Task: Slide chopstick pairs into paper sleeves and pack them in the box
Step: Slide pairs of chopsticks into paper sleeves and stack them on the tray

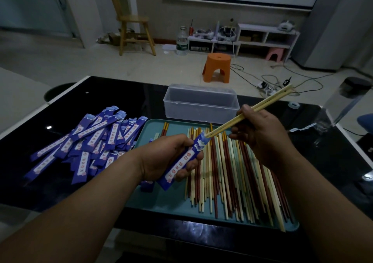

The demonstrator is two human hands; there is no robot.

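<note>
My left hand (pixel 169 158) grips a blue paper sleeve (pixel 184 161) over the teal tray (pixel 153 206), its open mouth tilted up to the right. My right hand (pixel 262 129) pinches a pair of cream chopsticks (pixel 260 106) near the middle. Their lower tips sit just inside the sleeve's mouth and the far ends point up to the right. Several loose cream and dark red chopsticks (pixel 226 174) lie across the tray. A clear plastic box (pixel 199 103) stands open behind the tray; I see nothing inside it.
A heap of blue paper sleeves (pixel 88 143) lies on the black glossy table (pixel 131 99) left of the tray. Beyond the table's far edge stand an orange stool (pixel 217 67), a wooden chair (pixel 133 30) and floor cables (pixel 270 83).
</note>
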